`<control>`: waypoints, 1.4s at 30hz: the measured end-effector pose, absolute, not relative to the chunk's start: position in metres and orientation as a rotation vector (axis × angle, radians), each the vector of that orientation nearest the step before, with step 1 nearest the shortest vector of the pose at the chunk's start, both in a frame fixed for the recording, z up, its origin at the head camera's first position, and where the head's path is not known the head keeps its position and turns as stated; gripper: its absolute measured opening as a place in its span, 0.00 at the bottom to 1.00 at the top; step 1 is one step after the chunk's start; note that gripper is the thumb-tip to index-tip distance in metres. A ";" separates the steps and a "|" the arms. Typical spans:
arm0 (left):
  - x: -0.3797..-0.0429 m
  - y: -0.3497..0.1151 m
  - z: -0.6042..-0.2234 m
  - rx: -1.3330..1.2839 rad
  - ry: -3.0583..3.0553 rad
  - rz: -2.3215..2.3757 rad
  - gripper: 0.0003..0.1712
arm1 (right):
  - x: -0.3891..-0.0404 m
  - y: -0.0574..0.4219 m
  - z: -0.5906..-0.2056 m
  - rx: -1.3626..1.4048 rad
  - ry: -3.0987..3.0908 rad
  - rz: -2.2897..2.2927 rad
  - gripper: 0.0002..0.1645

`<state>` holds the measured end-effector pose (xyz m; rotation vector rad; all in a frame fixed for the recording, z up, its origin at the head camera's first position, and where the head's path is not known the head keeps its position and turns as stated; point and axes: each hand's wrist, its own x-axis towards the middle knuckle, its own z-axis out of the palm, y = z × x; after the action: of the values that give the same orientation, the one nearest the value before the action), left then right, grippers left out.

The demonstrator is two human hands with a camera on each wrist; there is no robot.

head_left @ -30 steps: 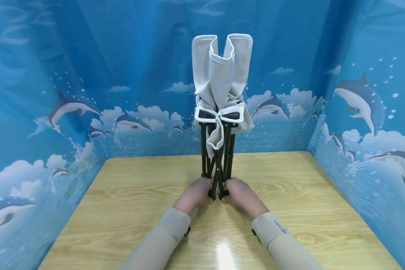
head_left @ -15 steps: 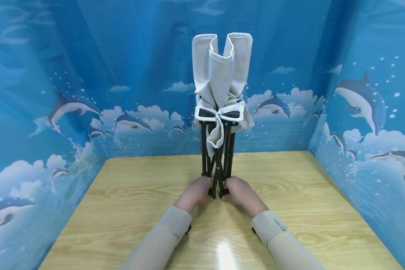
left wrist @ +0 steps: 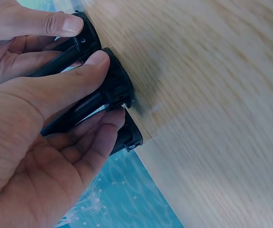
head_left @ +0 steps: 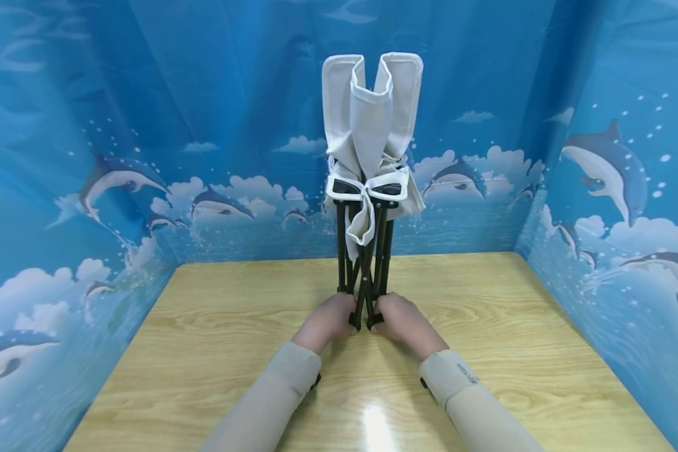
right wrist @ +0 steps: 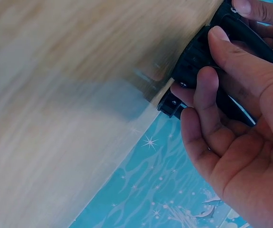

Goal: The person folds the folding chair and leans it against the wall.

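A folded camp chair with pale canvas stands upright near the middle of the table, its dark legs bunched and crossing low down. My left hand grips the foot of a front leg from the left. Opposite it, my right hand holds the other front foot. The left wrist view has my thumb lying along the black foot cap, fingers curled beneath. In the right wrist view, thumb and fingers close around another black foot cap. A rear foot shows just beyond those fingers.
Under the chair is a wood-grain table. Blue curtain walls printed with dolphins and clouds rise behind it and at both sides. The chair's top stands in front of the back curtain.
The folded chair and both hands have shifted very slightly upward in the head view. Each hand keeps the same grip on its leg.
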<state>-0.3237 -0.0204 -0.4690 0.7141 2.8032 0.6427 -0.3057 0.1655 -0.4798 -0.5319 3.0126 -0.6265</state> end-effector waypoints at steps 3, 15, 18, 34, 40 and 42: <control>-0.326 -0.020 -0.469 0.726 2.807 0.628 0.15 | -0.306 0.165 -0.477 -0.521 3.013 -0.608 0.08; -0.332 -0.020 -0.470 0.759 2.813 0.563 0.13 | -0.309 0.162 -0.473 -0.463 3.002 -0.593 0.08; -0.332 -0.019 -0.469 0.738 2.808 0.585 0.13 | -0.311 0.162 -0.474 -0.462 3.004 -0.585 0.08; -0.334 -0.017 -0.469 0.697 2.798 0.603 0.13 | -0.315 0.163 -0.473 -0.458 2.974 -0.607 0.08; -0.337 -0.016 -0.470 0.704 2.809 0.577 0.12 | -0.316 0.163 -0.473 -0.451 2.971 -0.624 0.08; -0.338 -0.016 -0.470 0.718 2.815 0.562 0.12 | -0.317 0.163 -0.473 -0.436 2.975 -0.617 0.08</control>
<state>-0.3385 -0.0160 -0.4704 0.7178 2.8148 0.5621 -0.3166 0.1626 -0.4726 -0.4360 2.9746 -0.6175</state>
